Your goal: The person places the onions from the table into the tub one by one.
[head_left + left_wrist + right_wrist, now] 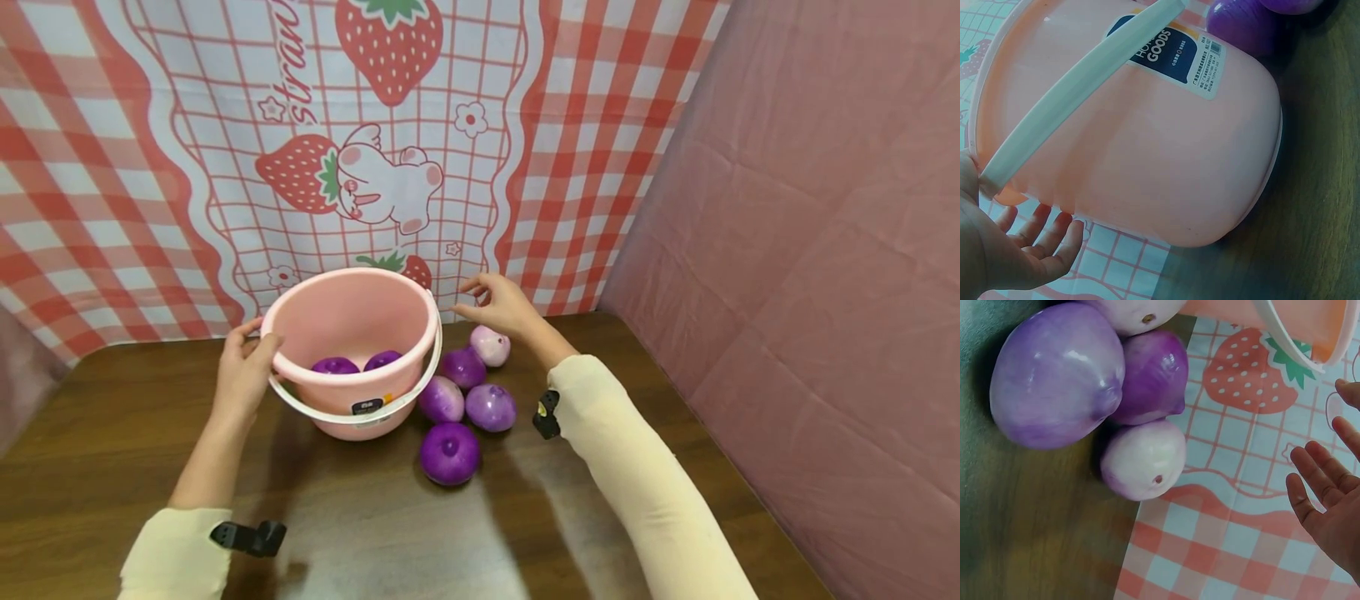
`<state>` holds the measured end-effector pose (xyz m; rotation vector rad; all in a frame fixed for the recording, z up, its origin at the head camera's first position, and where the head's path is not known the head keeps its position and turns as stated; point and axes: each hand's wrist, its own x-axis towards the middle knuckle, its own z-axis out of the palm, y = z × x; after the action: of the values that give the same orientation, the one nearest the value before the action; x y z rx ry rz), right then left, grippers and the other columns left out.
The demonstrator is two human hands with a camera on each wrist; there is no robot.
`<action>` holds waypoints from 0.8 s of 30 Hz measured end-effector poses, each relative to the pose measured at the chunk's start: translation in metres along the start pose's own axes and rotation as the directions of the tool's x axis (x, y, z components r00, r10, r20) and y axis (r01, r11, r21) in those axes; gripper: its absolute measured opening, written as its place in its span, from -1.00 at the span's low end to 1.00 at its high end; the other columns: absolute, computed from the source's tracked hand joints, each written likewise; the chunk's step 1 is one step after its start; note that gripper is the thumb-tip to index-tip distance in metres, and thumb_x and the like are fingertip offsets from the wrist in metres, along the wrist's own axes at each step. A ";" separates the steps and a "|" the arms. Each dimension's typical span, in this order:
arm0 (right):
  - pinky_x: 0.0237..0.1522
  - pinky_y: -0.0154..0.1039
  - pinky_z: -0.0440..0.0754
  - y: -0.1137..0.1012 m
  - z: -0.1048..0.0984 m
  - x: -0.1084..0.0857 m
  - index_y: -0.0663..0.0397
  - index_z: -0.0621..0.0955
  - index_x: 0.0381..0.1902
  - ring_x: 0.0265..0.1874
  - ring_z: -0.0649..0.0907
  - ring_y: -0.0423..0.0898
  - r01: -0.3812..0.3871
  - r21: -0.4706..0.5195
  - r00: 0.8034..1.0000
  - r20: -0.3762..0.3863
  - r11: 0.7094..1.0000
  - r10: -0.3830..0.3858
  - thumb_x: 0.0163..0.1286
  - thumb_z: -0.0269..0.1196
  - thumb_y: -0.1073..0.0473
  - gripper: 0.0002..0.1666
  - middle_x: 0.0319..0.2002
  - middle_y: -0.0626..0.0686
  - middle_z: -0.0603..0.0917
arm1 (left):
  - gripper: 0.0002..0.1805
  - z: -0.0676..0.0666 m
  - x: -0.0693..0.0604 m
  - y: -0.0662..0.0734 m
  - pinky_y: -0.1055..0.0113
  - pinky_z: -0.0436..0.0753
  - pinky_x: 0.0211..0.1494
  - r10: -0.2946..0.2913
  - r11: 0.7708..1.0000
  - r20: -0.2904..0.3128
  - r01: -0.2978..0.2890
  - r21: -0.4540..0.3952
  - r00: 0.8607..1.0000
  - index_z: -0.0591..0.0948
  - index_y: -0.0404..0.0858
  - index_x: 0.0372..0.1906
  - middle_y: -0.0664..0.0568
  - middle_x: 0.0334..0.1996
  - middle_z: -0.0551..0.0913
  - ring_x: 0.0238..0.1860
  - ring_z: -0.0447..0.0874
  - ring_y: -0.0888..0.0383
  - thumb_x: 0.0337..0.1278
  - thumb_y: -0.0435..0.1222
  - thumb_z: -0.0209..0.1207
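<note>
A pink bucket [355, 417] with a white handle [303, 408] stands on the table, its mouth tilted toward the camera. My left hand [243, 371] holds its left rim, the thumb over the edge; in the left wrist view the fingers of that hand [1041, 244] lie along the outside. Two purple onions [335, 365] show inside the bucket. To its right several more onions sit close together, among them a deep purple onion [450, 454] in front and a pale onion [491, 346] at the back. Above the pale one my right hand [501, 307] hovers with nothing in it, fingers loosely bent.
Behind the table [360, 533] hangs a red-and-white checked cloth [600, 150] with strawberry prints. A pink fabric wall [810, 250] rises on the right side. The bucket's label [1172, 56] faces the front.
</note>
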<state>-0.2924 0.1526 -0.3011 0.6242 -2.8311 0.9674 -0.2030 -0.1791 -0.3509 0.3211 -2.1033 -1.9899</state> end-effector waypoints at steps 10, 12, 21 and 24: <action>0.03 -0.04 0.62 0.014 0.001 -0.008 0.06 0.55 0.02 0.01 0.57 0.09 -0.055 -0.014 0.998 0.007 0.998 0.055 0.20 0.29 -0.04 -0.52 0.01 0.17 0.59 | -0.40 0.000 0.001 0.000 0.60 0.66 -0.41 -0.002 1.000 -0.005 0.002 -0.006 1.000 0.18 -0.27 0.34 0.11 -0.24 0.43 -0.40 0.53 0.41 0.21 -0.22 -0.02; 0.03 -0.05 0.62 0.019 0.003 -0.009 0.06 0.55 0.02 0.00 0.57 0.07 -0.066 -0.022 0.998 0.005 0.998 0.066 0.19 0.29 -0.05 -0.51 0.00 0.16 0.59 | -0.40 0.000 0.001 0.000 0.60 0.66 -0.41 -0.004 1.000 -0.005 0.004 -0.005 1.000 0.18 -0.27 0.34 0.11 -0.23 0.43 -0.39 0.52 0.41 0.22 -0.22 -0.02; -0.06 -0.12 0.66 0.037 0.009 -0.015 0.15 0.54 0.05 -0.08 0.61 0.06 -0.105 0.018 0.994 0.012 0.994 0.105 0.19 0.29 -0.02 -0.47 -0.06 0.21 0.61 | -0.39 0.000 0.002 -0.002 0.59 0.66 -0.42 -0.001 1.000 0.004 0.001 -0.009 1.000 0.15 -0.26 0.37 0.08 -0.21 0.43 -0.41 0.51 0.44 0.23 -0.22 -0.04; 0.00 -0.05 0.63 0.042 0.011 -0.017 0.22 0.53 0.05 -0.06 0.61 0.14 -0.091 0.038 0.996 0.008 0.995 0.090 0.19 0.29 0.04 -0.47 -0.04 0.27 0.61 | -0.41 0.001 0.002 -0.001 0.59 0.66 -0.42 -0.001 1.000 -0.005 0.001 -0.016 1.000 0.17 -0.26 0.35 0.11 -0.24 0.42 -0.42 0.52 0.44 0.23 -0.23 -0.03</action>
<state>-0.2933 0.1822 -0.3370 0.5078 -2.8755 1.0384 -0.2053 -0.1794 -0.3518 0.3236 -2.0836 -2.0039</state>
